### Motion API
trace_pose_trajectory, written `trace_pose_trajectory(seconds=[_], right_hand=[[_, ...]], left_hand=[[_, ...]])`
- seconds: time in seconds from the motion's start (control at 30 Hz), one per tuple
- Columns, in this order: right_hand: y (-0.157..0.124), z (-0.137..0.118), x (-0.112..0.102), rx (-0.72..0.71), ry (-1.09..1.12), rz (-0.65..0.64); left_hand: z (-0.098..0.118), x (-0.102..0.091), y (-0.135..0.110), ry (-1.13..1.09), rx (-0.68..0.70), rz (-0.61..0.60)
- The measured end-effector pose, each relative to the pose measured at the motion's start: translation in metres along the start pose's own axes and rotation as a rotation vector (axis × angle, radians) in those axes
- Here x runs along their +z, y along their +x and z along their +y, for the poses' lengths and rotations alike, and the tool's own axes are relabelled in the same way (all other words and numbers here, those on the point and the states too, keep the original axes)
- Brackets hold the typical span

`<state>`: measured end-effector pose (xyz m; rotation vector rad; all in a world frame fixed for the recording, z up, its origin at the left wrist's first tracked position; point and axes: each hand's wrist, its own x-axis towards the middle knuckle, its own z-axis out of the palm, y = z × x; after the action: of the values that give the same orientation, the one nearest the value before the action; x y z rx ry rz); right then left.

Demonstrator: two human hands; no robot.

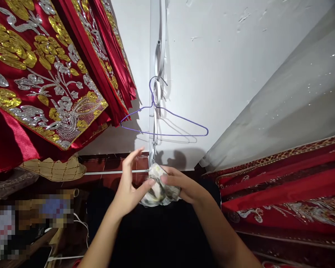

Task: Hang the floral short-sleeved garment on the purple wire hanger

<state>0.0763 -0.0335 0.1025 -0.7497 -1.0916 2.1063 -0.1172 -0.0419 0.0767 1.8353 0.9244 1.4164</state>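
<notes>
Close to my body is a small bunched piece of cloth (156,191), whitish with grey-green and yellowish patches. My right hand (181,182) is closed on its right side, thumb on top and the other fingers partly hidden. On the left, my left hand (128,186) has its thumb touching the cloth while its fingers stretch apart and upward. In front of my hands a thin purple hanger (181,134) hangs bare by its hook from a white curled metal stand (162,48).
At left hang red garments (69,85) with gold and silver sequins. Sheer grey fabric (273,115) and red embroidered cloth (281,186) fill the right side. A low metal bar (108,172) crosses above the tiled floor. White cables (83,223) lie at lower left.
</notes>
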Motion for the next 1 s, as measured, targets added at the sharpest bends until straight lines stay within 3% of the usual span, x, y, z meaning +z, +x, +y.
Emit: trace_pose_trajectory(seconds=[0.1,0.13,0.2,0.33,0.43,0.5,0.57,0.67,0.8,0.9,1.0], right_hand=[[-0.011,-0.016,0.005,-0.046,-0.356,-0.101],[-0.016,-0.021,0.005,-0.12,-0.491,-0.076],[-0.029,-0.029,0.0,-0.345,-0.722,0.05],[-0.037,-0.046,-0.023,-0.799,-0.898,0.576],[-0.009,-0.055,-0.042,-0.893,-0.82,0.887],[0.024,-0.055,-0.054,-0.823,-0.794,0.895],[0.056,-0.051,-0.07,-0.707,-0.821,0.821],[0.083,-0.043,-0.096,-0.552,-0.874,0.767],[0.072,-0.041,-0.116,-0.511,-1.05,0.858],[0.051,-0.045,-0.111,-0.52,-1.099,0.932],[0.034,-0.044,-0.099,-0.533,-1.033,0.86]], left_hand=[[-0.025,-0.001,0.007,-0.041,-0.09,-0.517],[-0.035,-0.001,0.007,0.008,-0.092,-0.63],[-0.055,-0.004,0.005,0.183,-0.068,-0.711],[-0.081,-0.038,0.008,0.516,-0.057,-0.599],[-0.074,-0.068,0.018,0.673,-0.042,-0.498],[-0.061,-0.08,0.024,0.73,-0.025,-0.472],[-0.052,-0.087,0.026,0.772,-0.023,-0.482],[-0.054,-0.098,0.026,0.864,-0.119,-0.539],[-0.069,-0.124,0.033,0.93,-0.326,-0.539],[-0.067,-0.13,0.05,0.83,-0.246,-0.414],[-0.054,-0.115,0.076,0.722,-0.121,-0.248]])
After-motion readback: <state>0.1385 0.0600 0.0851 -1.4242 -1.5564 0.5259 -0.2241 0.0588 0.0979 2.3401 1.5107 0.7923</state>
